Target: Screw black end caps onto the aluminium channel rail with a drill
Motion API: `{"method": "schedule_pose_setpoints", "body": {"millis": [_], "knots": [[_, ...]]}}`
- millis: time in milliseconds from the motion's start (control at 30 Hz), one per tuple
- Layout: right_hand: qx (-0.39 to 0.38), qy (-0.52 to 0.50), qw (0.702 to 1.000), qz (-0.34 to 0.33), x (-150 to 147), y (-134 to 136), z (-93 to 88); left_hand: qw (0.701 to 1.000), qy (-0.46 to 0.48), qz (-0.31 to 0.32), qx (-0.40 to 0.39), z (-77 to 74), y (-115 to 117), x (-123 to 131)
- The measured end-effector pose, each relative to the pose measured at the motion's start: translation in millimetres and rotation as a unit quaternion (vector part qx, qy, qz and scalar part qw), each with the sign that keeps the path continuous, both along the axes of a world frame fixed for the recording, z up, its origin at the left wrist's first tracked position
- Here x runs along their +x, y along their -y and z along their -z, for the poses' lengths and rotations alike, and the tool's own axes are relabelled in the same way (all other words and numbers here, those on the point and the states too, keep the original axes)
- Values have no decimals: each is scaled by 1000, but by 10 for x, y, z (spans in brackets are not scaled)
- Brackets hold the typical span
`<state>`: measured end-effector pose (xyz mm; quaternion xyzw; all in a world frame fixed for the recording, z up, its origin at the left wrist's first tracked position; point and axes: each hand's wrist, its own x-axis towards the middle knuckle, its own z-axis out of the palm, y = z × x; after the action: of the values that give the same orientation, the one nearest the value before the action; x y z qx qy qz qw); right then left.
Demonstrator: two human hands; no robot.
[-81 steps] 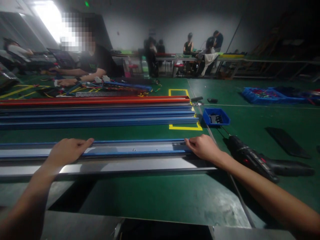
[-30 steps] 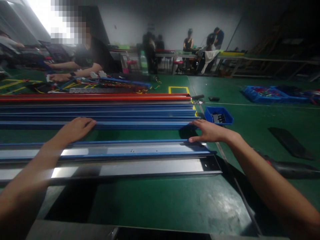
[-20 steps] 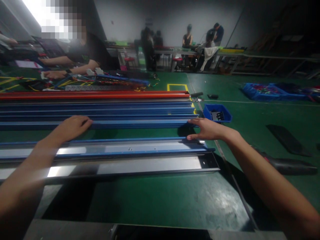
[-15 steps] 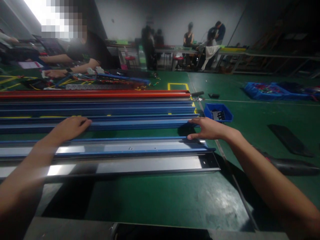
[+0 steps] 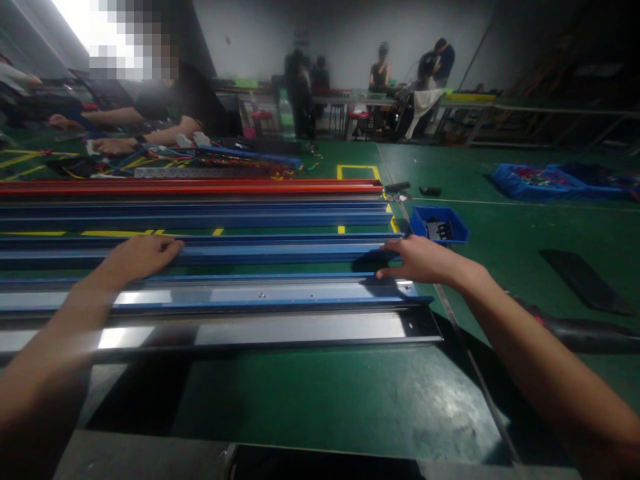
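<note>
In the head view, a long blue channel rail [image 5: 280,253] runs across the green tabletop [image 5: 300,393] — smooth, with a paler blue stripe along it and darker lines on either side, its left end out of frame. It lies right under both hands. The left hand [image 5: 140,259] is over it on the left, fingers bent, thumb close to the forefinger; whether that's a pinch or just a rest, I can't tell. The right hand [image 5: 423,259] is at the rail's right end, fingers over the blue metal, thumb set wide apart toward the near side; again, I can't tell if it grips.

Nearer the person lie a blue-edged rail [image 5: 310,293] with a silvery floor and small holes, then a dark-edged channel [image 5: 300,327]. Beyond, across a gap showing yellow tape [image 5: 341,230], come another blue rail [image 5: 250,220] and an orange rail [image 5: 200,189]. Just beside the right hand: a blue bin [image 5: 423,219] of dark parts. On a co-worker's dark shirt [image 5: 203,100] there's a green mark — too blurred to read.
</note>
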<state>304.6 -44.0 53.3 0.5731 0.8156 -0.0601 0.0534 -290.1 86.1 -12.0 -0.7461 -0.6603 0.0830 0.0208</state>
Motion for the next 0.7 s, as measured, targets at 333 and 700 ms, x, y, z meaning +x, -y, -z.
{"method": "schedule_pose_setpoints", "body": {"millis": [333,700], "knots": [[12,44,999,-14,-80,51,-53,1000,-12,-10,-20,-22,27,20],[-8,55,998,-23,-167,114,-100,999,-16,10,-30,-24,36,-6]]}}
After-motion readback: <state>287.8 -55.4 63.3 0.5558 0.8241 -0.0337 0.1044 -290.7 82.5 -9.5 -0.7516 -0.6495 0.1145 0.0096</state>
